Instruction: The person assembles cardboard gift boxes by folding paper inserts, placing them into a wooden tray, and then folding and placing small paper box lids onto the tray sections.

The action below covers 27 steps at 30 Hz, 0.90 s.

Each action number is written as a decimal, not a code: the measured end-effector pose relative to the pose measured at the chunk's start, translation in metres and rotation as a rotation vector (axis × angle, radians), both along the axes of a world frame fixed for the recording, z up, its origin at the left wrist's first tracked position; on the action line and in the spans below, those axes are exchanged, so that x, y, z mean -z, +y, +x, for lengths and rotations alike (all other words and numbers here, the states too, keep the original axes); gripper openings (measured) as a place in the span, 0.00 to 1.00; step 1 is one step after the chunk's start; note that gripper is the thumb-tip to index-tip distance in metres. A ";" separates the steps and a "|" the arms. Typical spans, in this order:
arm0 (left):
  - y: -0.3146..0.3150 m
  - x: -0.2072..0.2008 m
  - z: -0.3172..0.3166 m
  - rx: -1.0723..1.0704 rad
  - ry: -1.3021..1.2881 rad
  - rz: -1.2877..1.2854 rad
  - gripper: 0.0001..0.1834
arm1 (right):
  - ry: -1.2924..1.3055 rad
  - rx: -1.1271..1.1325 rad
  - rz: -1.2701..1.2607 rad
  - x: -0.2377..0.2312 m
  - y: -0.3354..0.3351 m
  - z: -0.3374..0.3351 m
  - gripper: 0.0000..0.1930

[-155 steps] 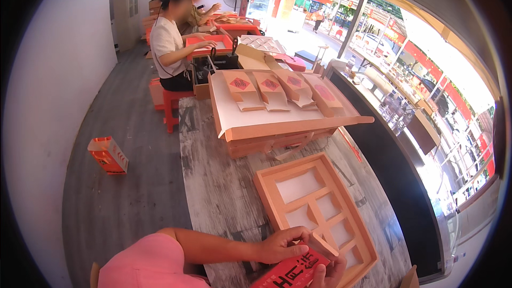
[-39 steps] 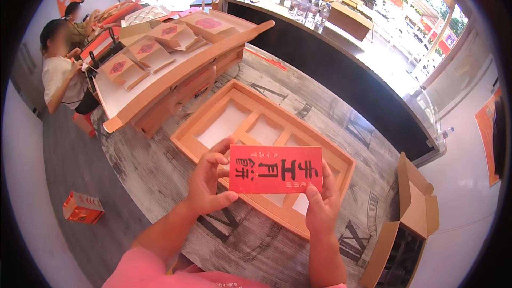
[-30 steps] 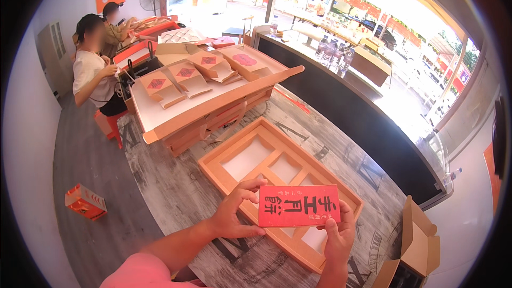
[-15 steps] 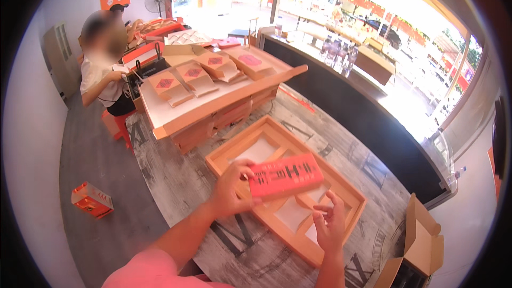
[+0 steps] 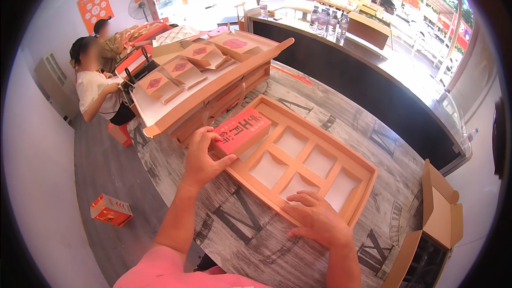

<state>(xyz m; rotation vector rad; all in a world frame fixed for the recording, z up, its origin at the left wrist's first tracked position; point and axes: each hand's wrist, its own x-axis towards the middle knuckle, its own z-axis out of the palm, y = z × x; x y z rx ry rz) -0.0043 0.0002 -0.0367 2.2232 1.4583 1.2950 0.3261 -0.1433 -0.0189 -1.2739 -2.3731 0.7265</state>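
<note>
My left hand (image 5: 202,157) grips the near-left end of a red, narrow rectangular box (image 5: 242,133) with dark lettering on its top. That box is at the far-left end of an orange-brown divided tray (image 5: 306,114), over the long compartment there. White lining shows in the other compartments, which are framed by low dividers. My right hand (image 5: 314,216) is at the tray's near edge, its fingers apart and holding nothing. Whether the box rests fully on the compartment's bottom is hidden.
Kraft paper bags (image 5: 160,82) stand on a large carton lid (image 5: 213,88) at the far left. An open cardboard box (image 5: 440,202) is at the near right. Beyond the table runs a dark-fronted counter (image 5: 341,74) with water bottles (image 5: 328,21). Two people work at the far left.
The red box has moved left and turned, from above the tray's middle to its far-left end, with my left hand still on it. My right hand has dropped to the tray's near edge.
</note>
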 end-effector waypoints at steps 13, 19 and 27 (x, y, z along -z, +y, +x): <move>0.013 -0.007 0.023 -0.005 0.120 -0.091 0.32 | -0.023 -0.049 0.021 -0.003 -0.001 0.000 0.30; 0.018 -0.003 0.023 -0.003 0.170 -0.079 0.33 | -0.020 -0.050 0.004 -0.006 0.000 0.000 0.30; 0.022 0.002 0.028 0.004 0.269 -0.110 0.33 | -0.020 -0.065 0.023 -0.003 -0.001 0.003 0.31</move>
